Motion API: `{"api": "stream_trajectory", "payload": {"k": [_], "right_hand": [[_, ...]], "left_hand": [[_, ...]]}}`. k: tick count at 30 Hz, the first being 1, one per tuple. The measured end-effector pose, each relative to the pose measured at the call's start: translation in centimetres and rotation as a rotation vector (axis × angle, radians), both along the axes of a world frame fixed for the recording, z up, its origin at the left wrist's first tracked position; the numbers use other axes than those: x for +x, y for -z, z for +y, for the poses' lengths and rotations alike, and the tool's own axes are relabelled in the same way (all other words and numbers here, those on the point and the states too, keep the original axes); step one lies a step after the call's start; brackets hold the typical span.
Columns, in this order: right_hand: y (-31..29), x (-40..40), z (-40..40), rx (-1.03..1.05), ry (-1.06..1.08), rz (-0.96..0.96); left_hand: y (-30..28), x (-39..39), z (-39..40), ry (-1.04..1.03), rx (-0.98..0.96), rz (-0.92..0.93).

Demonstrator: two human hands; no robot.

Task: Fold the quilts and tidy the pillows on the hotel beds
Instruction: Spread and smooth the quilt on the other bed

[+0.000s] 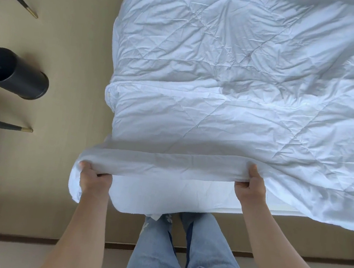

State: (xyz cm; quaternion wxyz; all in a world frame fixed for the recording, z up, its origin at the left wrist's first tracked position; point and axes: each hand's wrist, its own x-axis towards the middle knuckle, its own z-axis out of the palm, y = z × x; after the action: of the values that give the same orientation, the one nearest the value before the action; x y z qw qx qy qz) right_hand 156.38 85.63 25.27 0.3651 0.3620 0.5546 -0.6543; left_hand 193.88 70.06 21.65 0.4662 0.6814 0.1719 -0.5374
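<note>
1. The near edge of the white quilt (230, 85) is being gripped by the left hand (94, 177) and the right hand (251, 186), held well apart.
2. The quilt is lying rumpled across the bed; one fold band is showing.
3. Folding is judged barely begun; no pillows are being shown.

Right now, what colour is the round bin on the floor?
The bin is dark navy, nearly black. The head view shows it, left of the bed.
</note>
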Motion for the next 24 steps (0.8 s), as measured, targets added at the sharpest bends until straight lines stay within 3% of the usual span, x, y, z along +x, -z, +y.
{"api": "stream_trajectory", "payload": {"k": [7,10,13,14,18,24], "right_hand": [[-2.2,-4.7,-6.5,-0.043,-0.115,0.093],[-3.0,-6.4,-9.6,-0.102,-0.135,0.125],[-3.4,-7.9,-12.3,-0.133,-0.143,0.156],[-3.4,-8.4,-13.1,-0.137,-0.151,0.171],[-3.1,-10.0,-16.4,-0.161,-0.17,0.216],[-2.5,-11.5,-22.7,-0.164,-0.12,0.222]], "left_hand": [[-3.1,-3.8,-2.1,-0.172,-0.015,-0.113],[-4.8,-6.4,-4.0,-0.302,-0.172,-0.013],[-6.2,-8.6,-6.7,-0.25,-0.29,0.034],[-6.6,-8.7,-7.1,-0.176,-0.285,-0.052],[-6.3,-9.5,-11.7,-0.109,-0.382,-0.069],[-5.3,-11.9,-18.7,-0.133,-0.432,-0.015]]}}
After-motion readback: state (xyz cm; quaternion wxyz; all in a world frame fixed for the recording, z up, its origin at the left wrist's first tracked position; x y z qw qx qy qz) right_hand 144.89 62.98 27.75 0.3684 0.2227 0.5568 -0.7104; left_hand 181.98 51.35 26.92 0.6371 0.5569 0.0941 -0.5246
